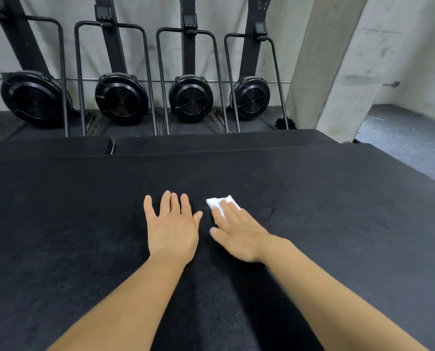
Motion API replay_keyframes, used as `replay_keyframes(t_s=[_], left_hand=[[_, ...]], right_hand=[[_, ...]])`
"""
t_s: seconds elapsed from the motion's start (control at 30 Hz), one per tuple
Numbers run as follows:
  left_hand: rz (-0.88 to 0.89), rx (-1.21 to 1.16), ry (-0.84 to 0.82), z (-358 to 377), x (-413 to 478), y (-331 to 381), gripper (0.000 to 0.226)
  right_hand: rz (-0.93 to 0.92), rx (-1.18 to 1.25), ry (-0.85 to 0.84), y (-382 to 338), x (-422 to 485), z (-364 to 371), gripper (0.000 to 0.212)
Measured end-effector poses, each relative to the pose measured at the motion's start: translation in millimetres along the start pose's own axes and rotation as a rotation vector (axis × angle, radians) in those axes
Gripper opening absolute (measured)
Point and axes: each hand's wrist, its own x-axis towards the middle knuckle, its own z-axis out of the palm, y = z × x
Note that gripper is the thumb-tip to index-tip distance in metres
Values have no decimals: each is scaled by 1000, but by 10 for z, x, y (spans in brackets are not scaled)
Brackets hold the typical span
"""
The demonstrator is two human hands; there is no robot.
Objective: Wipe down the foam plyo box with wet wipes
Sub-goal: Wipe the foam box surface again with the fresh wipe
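The black foam plyo box [85, 211] fills the lower part of the head view, its flat top stretching left to right. A folded white wet wipe [217, 201] lies on the top near the middle. My right hand [236, 231] lies flat with straight fingers pressing on the wipe, covering its near half. My left hand [172, 224] rests flat on the box top just to the left, fingers spread, holding nothing. The two hands are a short gap apart.
Beyond the box's far edge, several black fan machines [191, 97] with metal frames stand against a pale wall. A concrete pillar [330, 62] rises at the right. Grey floor [408, 145] shows past the box's right edge.
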Motion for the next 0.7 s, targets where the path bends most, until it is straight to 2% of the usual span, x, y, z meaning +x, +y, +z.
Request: replay_keyframes(t_s=[0.1,0.2,0.4,0.6,0.7], left_hand=[[-5,-2,5,12,-7,-15,70],[-8,-11,8,28,-2,-17,71],[-7,-9,6,52,18,-21,72],[-14,-12,4,46,19,-13,70],[-12,-25,-3,38,22,-13,67]], right_hand=[[-38,-2,-86,34,-42,-30,60],[-31,30,-35,194,15,-132,54],[160,23,63,750,292,-343,42],[336,41,65,929,350,-338,51],[291,14,93,683,212,-206,59]])
